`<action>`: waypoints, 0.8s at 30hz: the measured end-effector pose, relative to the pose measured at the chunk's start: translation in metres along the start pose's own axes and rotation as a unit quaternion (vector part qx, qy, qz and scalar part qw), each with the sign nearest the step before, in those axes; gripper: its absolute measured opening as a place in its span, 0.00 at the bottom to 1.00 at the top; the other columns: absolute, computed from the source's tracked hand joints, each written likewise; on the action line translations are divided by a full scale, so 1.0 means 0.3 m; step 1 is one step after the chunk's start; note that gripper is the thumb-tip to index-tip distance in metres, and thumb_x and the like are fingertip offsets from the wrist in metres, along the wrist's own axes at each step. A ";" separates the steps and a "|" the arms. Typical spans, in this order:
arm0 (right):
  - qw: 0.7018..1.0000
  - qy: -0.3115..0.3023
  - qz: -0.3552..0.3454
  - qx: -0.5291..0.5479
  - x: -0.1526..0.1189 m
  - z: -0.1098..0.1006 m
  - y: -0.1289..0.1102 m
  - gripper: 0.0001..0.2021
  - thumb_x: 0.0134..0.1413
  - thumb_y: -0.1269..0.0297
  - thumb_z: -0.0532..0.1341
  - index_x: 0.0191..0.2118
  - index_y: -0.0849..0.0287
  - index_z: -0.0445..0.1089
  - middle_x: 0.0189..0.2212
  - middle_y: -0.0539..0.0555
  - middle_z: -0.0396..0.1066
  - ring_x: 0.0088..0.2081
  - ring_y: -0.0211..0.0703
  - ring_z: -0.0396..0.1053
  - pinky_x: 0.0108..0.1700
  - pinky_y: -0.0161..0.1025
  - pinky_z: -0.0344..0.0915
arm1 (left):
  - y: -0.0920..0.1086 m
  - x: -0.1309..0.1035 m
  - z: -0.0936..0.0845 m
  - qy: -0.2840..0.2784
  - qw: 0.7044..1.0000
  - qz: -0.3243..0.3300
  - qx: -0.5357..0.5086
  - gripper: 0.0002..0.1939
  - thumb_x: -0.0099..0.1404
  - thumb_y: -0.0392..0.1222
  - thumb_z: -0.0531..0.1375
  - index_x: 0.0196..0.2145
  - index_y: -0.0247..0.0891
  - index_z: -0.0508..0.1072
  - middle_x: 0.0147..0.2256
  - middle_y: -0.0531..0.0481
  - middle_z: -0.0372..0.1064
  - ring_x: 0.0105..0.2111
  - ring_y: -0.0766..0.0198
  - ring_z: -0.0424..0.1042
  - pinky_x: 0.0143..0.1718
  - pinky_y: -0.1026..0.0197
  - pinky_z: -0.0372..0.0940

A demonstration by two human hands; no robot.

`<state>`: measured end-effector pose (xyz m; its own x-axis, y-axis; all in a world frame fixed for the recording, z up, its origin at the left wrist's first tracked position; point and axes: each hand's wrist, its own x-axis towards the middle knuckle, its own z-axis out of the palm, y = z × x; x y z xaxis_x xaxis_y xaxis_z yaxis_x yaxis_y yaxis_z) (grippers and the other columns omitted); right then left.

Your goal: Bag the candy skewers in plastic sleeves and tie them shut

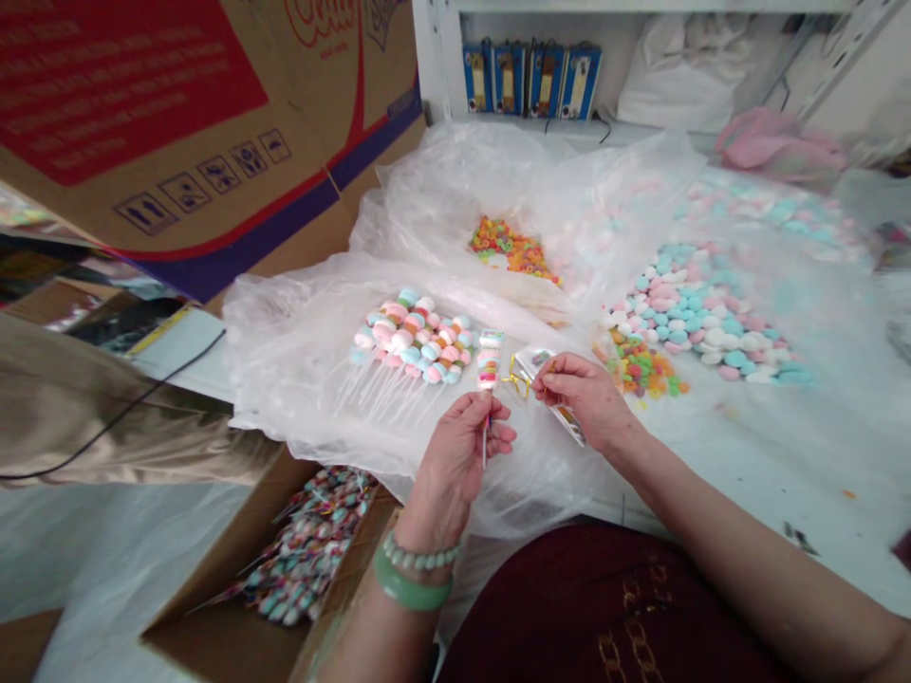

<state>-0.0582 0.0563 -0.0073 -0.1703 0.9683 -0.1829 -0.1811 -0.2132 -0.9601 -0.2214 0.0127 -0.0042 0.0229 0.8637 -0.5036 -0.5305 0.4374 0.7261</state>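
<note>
My left hand (pixel 466 436) is closed around the neck of a wrapped marshmallow skewer (pixel 488 360). It stands nearly upright in a clear printed sleeve, its white stick poking out below my fingers. To its right my right hand (pixel 580 394) pinches a thin gold twist tie; most of it is hidden by the fingertips. More gold twist ties (pixel 519 379) lie between my hands. Under my right hand is a small stack of shiny printed bags (pixel 575 427). Several unwrapped marshmallow skewers (pixel 413 337) lie in a row on the plastic sheet, left of my hands.
Loose pink, white and blue marshmallows (pixel 701 313) and ring candies (pixel 644 367) lie to the right. Further back are more ring candies (pixel 516 249). An open carton (pixel 206 569) holds finished skewers below left. A large cardboard box (pixel 285 218) blocks the back left.
</note>
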 end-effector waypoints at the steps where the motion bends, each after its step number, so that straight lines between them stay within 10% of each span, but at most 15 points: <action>1: 1.000 -0.004 -0.015 0.018 -0.011 0.011 -0.002 0.03 0.42 0.66 0.62 0.26 0.59 0.71 0.26 0.49 0.71 0.27 0.36 0.64 0.30 0.33 0.58 | -0.017 0.013 0.008 0.012 1.000 -0.016 0.011 0.09 0.61 0.41 0.60 0.28 0.33 0.68 0.23 0.52 0.68 0.13 0.70 0.64 0.12 0.69 0.58; 4: 0.998 -0.020 -0.046 0.047 -0.044 0.052 -0.002 0.02 0.42 0.67 0.63 0.26 0.58 0.72 0.24 0.48 0.70 0.28 0.37 0.64 0.32 0.34 0.60 | -0.056 0.038 0.033 0.010 0.999 -0.038 0.008 0.07 0.63 0.39 0.57 0.30 0.32 0.69 0.23 0.52 0.68 0.10 0.72 0.60 0.09 0.70 0.52; 8: 0.999 -0.001 -0.035 0.039 -0.054 0.060 0.013 0.02 0.44 0.66 0.61 0.25 0.59 0.69 0.24 0.48 0.70 0.29 0.38 0.65 0.35 0.35 0.61 | -0.059 0.040 0.062 0.010 0.994 -0.051 -0.099 0.06 0.63 0.36 0.56 0.36 0.31 0.71 0.31 0.47 0.72 0.24 0.65 0.73 0.23 0.65 0.68; 12: 0.991 -0.011 -0.050 -0.123 -0.045 0.014 0.030 0.04 0.50 0.66 0.56 0.27 0.57 0.65 0.20 0.47 0.67 0.27 0.39 0.65 0.34 0.35 0.60 | -0.046 0.026 0.066 0.010 0.997 0.002 -0.078 0.08 0.57 0.41 0.64 0.30 0.32 0.72 0.36 0.45 0.73 0.34 0.60 0.74 0.34 0.60 0.70; 19: 0.849 -0.034 -0.023 -0.527 -0.084 0.017 0.034 0.09 0.55 0.68 0.54 0.42 0.60 0.63 0.28 0.54 0.71 0.30 0.46 0.68 0.30 0.37 0.52 | -0.083 0.001 0.064 -0.021 0.985 0.090 0.143 0.11 0.52 0.45 0.67 0.26 0.33 0.75 0.25 0.51 0.69 0.28 0.67 0.66 0.33 0.65 0.63; 24: 0.888 -0.063 0.003 -0.455 -0.089 0.007 0.044 0.06 0.53 0.65 0.58 0.35 0.58 0.60 0.25 0.50 0.68 0.28 0.41 0.65 0.28 0.34 0.50 | -0.082 -0.005 0.043 -0.036 0.978 0.074 0.192 0.11 0.54 0.45 0.65 0.27 0.32 0.75 0.26 0.50 0.70 0.27 0.66 0.67 0.33 0.64 0.64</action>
<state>-0.0581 0.0274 -0.0147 -0.2870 0.9326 -0.2187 0.6688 0.0316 -0.7428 -0.1974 0.0039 -0.0151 0.0371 0.9337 -0.3561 -0.1757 0.3569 0.9175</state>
